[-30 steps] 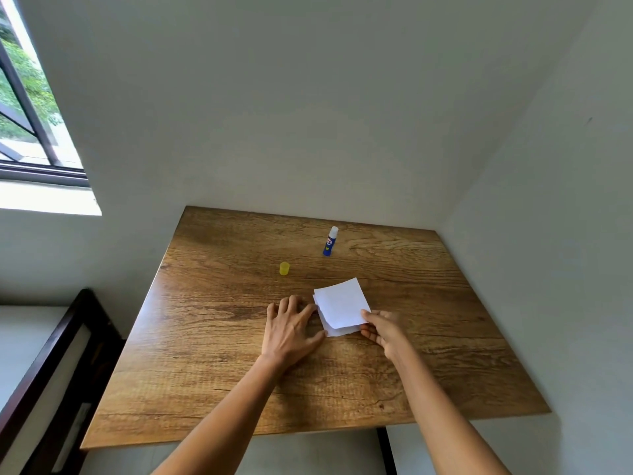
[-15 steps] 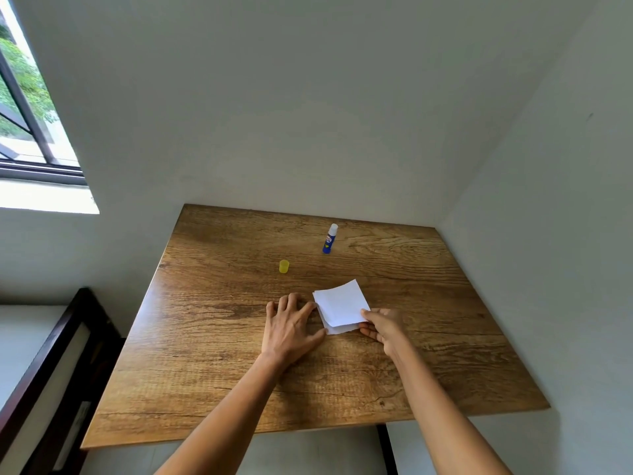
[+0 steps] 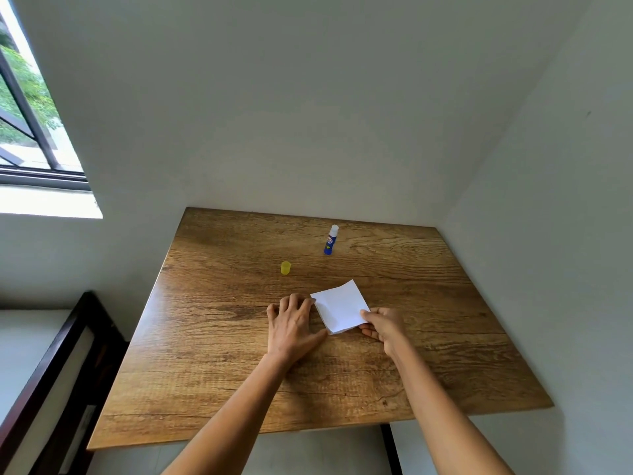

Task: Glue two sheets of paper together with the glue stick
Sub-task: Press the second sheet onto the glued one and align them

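Between both hands (image 3: 295,325) (image 3: 383,326), white paper sheets (image 3: 339,306), right thumb pinching.

Brown wood-grain tabletop (image 3: 219,354), matt, dark wavy grain lines and knots across it, slightly rough in look toward the near edge. Stacked white square paper sheets (image 3: 339,305) near the table's middle, matt and smooth, thin, one faint crease visible. Small blue plastic glue stick with white tip (image 3: 330,240) toward the far edge, glossy printed label on the body. Small translucent yellow plastic cap (image 3: 285,268) left of it, smooth with a slight sheen. Dark metal window frame (image 3: 34,132) at far left, smooth, semi-gloss. Painted white walls (image 3: 308,97), matt and even.
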Tool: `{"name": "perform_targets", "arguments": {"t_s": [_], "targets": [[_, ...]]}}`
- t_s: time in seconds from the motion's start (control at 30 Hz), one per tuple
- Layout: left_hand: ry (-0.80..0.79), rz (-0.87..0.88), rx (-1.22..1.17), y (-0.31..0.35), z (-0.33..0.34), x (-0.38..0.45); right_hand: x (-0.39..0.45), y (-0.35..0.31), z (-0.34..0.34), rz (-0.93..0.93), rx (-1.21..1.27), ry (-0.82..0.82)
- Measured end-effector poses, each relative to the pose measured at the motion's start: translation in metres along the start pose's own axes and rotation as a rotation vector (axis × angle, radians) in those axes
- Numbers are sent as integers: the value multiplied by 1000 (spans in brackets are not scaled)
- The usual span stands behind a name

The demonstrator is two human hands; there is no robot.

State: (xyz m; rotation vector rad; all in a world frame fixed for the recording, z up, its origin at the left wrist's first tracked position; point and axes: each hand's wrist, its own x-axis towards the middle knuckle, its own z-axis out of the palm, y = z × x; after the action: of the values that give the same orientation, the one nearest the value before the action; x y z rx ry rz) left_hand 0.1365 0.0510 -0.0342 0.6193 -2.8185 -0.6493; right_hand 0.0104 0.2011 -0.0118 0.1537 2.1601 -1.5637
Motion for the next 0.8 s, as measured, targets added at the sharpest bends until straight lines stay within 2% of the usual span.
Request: {"name": "perform_targets", "arguments": {"t_s": [0.3, 0.8], "targets": [[-48, -33, -40, 4, -2, 8, 1, -1, 5, -16, -87, 64], [-67, -15, -13, 4, -1, 10, 7, -2, 7, -10, -173, 71]]}}
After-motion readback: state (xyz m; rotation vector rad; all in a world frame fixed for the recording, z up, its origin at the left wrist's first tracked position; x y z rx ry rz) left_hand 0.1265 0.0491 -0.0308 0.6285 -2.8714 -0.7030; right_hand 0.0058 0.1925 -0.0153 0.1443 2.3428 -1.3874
